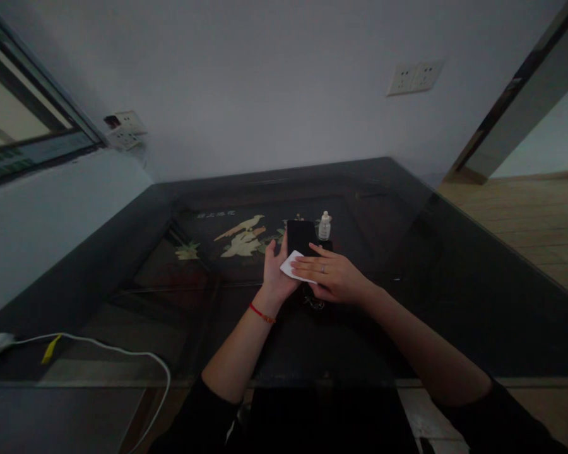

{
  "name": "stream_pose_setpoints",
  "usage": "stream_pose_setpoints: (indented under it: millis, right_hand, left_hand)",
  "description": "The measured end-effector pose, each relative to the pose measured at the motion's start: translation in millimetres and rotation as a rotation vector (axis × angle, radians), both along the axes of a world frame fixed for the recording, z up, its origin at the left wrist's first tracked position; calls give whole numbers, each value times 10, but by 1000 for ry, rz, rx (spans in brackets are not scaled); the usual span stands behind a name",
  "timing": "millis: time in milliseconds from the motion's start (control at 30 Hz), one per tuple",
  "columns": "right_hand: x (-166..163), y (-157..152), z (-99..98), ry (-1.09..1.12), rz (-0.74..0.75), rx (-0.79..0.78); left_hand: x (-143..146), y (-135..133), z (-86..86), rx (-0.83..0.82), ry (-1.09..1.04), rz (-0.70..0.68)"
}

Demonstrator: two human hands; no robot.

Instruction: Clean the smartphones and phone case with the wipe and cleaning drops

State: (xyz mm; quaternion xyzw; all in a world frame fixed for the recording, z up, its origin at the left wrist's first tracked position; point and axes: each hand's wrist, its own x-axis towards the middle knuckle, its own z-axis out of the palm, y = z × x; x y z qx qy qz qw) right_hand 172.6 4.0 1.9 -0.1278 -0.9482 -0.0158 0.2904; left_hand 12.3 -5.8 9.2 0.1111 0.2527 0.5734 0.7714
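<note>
My left hand (275, 272), a red bracelet at its wrist, holds a black smartphone (300, 236) above the dark table. Its thumb sticks up along the phone's left side. Pressed on the lower part of the phone is a white cloth or tissue (292, 263), under the fingers of my right hand (334, 275), which wears a ring. Just behind the right hand stands a small white bottle (324, 226), upright, with a pale cap. A dark thing with a thin cord or chain (313, 301) lies below the hands; its kind is unclear.
The glossy black table (360, 353) has a bird-and-flower picture (243, 239) in its top. A white cable (108, 345) with a yellow tag (51, 350) runs over the left front edge. Wall sockets (414, 78) sit above the far edge.
</note>
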Motion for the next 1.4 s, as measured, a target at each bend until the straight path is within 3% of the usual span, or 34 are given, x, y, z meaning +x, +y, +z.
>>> stream_pose_setpoints:
  millis: [267,367,433,600,667,867,967,1033,1233,1333,1400]
  right_hand:
    - [210,261,-30,86,-391,-86]
    - [247,277,-16,151,-450,-78]
    - [218,229,-12,166,-380,-37]
    - [47,41,-37,54,0,25]
    - [30,31,-43,32,20,17]
    - [215,255,-34,171,-401,-79]
    - [263,299,-26,205,-473,-107]
    - [244,263,-16,186,-407,-104]
    - [54,-3,42,29,1,-144]
    - [26,-31,43,9,53,-168]
    - [71,41,23,41,-29,-154]
  left_hand:
    - [139,-117,23,38,-12,-265]
    - [141,-131,21,73,-29,-337]
    - [125,-115,9,59,-33,-327]
    - [64,-31,-25,-24,-6,-129]
    - [49,-14,-26,-17,5,-90]
    - [90,-80,24,43,-20,-257]
    - [104,-104,41,51,-22,-294]
    - [89,-91,41,39,-1,-266]
    - [0,19,9,-52,97,-49]
    - [-12,42,-9,-46,80,-5]
    - [-1,30,-12,-36,71,-18]
